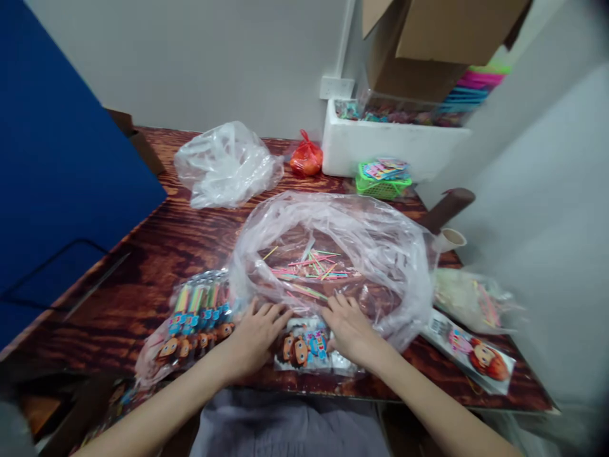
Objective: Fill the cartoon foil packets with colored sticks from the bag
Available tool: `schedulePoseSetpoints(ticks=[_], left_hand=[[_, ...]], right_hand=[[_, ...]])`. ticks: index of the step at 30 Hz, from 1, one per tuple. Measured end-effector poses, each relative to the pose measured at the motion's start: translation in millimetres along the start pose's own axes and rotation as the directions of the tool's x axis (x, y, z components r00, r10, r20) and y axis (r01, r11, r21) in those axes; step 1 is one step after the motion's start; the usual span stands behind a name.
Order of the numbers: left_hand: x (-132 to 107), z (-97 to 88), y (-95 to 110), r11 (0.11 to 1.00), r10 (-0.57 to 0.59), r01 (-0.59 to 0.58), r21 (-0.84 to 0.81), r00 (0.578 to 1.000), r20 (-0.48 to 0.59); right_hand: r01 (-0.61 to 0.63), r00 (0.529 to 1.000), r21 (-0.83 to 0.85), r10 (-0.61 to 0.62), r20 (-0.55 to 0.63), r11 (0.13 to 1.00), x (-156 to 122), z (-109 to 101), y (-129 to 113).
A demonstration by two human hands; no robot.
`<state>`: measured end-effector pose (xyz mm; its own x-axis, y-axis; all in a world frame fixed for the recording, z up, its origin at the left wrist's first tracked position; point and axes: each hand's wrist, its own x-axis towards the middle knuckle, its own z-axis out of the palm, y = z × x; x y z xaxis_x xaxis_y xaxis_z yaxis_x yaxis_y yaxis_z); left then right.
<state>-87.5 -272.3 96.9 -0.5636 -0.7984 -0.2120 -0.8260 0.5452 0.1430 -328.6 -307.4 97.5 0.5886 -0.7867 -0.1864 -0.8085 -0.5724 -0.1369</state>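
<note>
My left hand (pixel 259 331) lies palm down on the near edge of a large clear plastic bag (pixel 413 273), its fingers apart. My right hand (pixel 351 331) rests on the same edge with fingers stretched out and its thumb by a cartoon-printed packet (pixel 304 348). That packet lies flat between my hands, at the table's front. Inside the bag's rolled-down opening are several thin coloured sticks (pixel 314 266). To the left of my left hand is a stack of cartoon-printed packets (pixel 200 314) with coloured sticks showing inside. My palms are hidden from view.
On the wood-patterned table (pixel 118 298) are a crumpled plastic bag (pixel 228 165), a red bag of orange fruit (pixel 306 157), a green basket (pixel 383 184), a paper cup (pixel 451 240), a brown cylinder (pixel 447 208) and another printed packet (pixel 476 355). A white foam box (pixel 390 149) stands behind.
</note>
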Motion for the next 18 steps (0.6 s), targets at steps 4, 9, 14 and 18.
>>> schedulePoseSetpoints(ticks=[4, 9, 14, 18], left_hand=[[9, -0.5, 1, 0.994, 0.001, 0.006, 0.112, 0.998, -0.057], [24, -8.7, -1, 0.993, 0.043, -0.034, 0.117, 0.996, -0.079], [31, -33.9, -16, 0.970, -0.004, -0.055, -0.236, 0.971, -0.241], [37, -64.0, -46, 0.705, -0.193, -0.034, -0.708, 0.952, -0.238]], right_hand=[[-0.025, 0.995, 0.158, 0.009, 0.104, 0.987, 1, -10, 3], [-0.046, 0.999, 0.530, 0.046, 0.013, 0.847, -36, -35, 9], [-0.075, 0.887, 0.947, 0.455, -0.080, 0.313, -93, -62, 79], [0.003, 0.400, 0.993, 0.910, -0.113, 0.122, -114, -48, 173]])
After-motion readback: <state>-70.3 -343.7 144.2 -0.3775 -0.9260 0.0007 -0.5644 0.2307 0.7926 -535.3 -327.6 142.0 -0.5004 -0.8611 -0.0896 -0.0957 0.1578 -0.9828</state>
